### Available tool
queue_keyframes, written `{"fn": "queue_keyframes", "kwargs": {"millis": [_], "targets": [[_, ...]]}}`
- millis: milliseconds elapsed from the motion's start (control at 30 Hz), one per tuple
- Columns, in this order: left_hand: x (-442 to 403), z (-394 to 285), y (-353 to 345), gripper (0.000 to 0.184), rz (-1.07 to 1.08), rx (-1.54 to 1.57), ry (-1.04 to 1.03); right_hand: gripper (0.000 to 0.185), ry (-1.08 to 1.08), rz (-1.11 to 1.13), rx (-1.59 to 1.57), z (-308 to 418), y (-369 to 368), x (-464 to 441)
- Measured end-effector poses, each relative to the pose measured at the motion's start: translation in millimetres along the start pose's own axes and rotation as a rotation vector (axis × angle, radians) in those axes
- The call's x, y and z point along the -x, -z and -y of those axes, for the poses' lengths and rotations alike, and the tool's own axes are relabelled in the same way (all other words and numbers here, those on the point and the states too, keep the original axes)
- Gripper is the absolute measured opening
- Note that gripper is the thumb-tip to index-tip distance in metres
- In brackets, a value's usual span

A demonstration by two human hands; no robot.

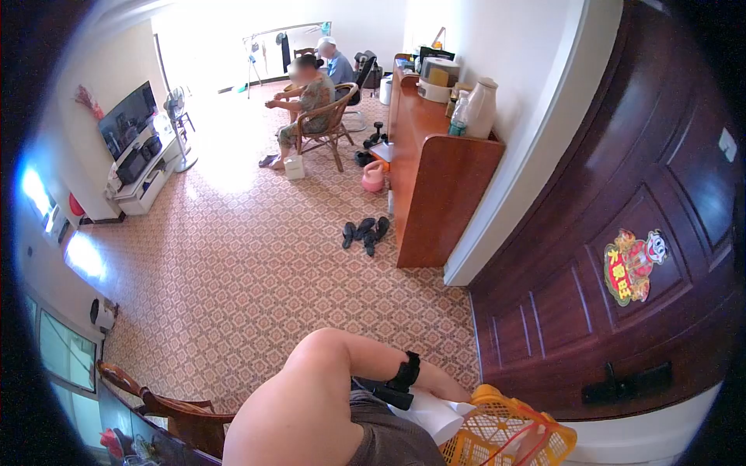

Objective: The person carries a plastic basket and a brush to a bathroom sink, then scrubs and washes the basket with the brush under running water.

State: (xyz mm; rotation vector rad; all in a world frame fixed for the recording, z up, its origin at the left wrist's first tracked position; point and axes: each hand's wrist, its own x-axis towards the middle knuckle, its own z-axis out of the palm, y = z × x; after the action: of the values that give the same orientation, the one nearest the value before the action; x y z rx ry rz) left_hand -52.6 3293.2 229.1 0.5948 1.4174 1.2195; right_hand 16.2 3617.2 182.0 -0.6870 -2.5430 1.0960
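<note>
My left arm bends across the bottom of the head view, with a black strap (pixel 404 380) round the wrist. My left hand (pixel 452 384) is at the upper left rim of a yellow plastic basket (pixel 497 400). Its fingers are hidden, so its grip does not show. A white sheet (pixel 435 415), perhaps paper, lies below the wrist against the basket. Red string (pixel 536 423) crosses the basket's open lattice. My right hand cannot be seen.
A dark red door (pixel 544 311) with a sticker stands to the right. Beyond it is a wooden cabinet (pixel 443 194). Black shoes (pixel 365 231) lie on the patterned floor (pixel 272 272). Two people sit farther back, one on a wicker chair (pixel 338 116). A wooden chair (pixel 179 408) is at lower left.
</note>
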Motion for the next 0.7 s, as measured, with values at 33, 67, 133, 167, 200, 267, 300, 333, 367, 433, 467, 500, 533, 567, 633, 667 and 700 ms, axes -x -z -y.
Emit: {"fn": "queue_keyframes", "kwargs": {"millis": [33,67,133,167,200,267,300,333,367,433,467,500,533,567,633,667,700], "targets": [[-0.6,0.8,-0.6,0.028,0.002,0.0,0.003,0.041,0.001,0.001,0.001,-0.4,-1.1,0.0],[0.2,-0.2,1.2,0.028,-0.001,0.004,0.001,0.04,0.002,0.004,0.0,-0.2,-1.3,-0.9],[1.5,-1.4,1.2,0.028,-0.002,-0.001,0.001,0.04,0.01,0.003,-0.007,0.0,-3.9,-3.2],[1.6,-1.8,0.9,0.028,0.001,0.0,-0.004,0.04,0.015,0.005,-0.01,-1.1,-4.2,-4.0],[0.7,-3.4,0.6,0.028,0.002,-0.001,-0.006,0.04,0.023,0.004,-0.023,-1.1,-5.6,-6.1],[-1.8,-3.3,-1.7,0.028,0.035,0.008,0.013,0.039,0.016,0.004,-0.063,-13.3,-2.3,-1.2],[1.5,-3.3,-0.6,0.028,0.05,0.01,0.026,0.039,0.004,0.002,-0.095,-19.3,-0.9,1.4],[3.3,-6.1,2.2,0.027,0.055,0.022,0.053,0.039,-0.017,-0.002,-0.125,-24.1,-0.2,2.8],[2.4,-7.8,1.0,0.027,0.091,0.02,0.084,0.039,-0.046,-0.001,-0.166,-30.0,2.2,5.5],[-0.2,-17.7,0.5,0.027,0.123,0.031,0.162,0.039,-0.126,0.007,-0.273,-40.4,5.7,8.4],[-1.4,-22.1,-2.7,0.027,0.13,0.029,0.207,0.038,-0.154,0.011,-0.312,-46.5,5.6,7.3],[-3.6,-25.0,-6.5,0.027,0.134,0.039,0.25,0.038,-0.168,0.009,-0.291,-53.4,11.6,11.0],[-4.4,-25.4,-4.0,0.027,0.126,0.063,0.267,0.038,-0.098,0.005,-0.129,-50.3,20.0,13.4],[-6.4,-27.6,-0.9,0.027,0.115,0.075,0.274,0.038,-0.03,-0.011,0.034,-46.3,28.8,16.5],[-21.4,-6.6,3.7,0.026,0.127,0.146,0.251,0.037,-0.046,-0.01,0.017,-53.5,42.5,21.3],[-27.2,2.7,8.7,0.025,0.107,0.227,0.212,0.037,-0.031,0.006,-0.002,-55.0,47.9,22.5],[-29.3,5.0,5.1,0.025,0.108,0.219,0.216,0.037,-0.033,0.0,-0.008,-46.4,64.0,31.6]]}}
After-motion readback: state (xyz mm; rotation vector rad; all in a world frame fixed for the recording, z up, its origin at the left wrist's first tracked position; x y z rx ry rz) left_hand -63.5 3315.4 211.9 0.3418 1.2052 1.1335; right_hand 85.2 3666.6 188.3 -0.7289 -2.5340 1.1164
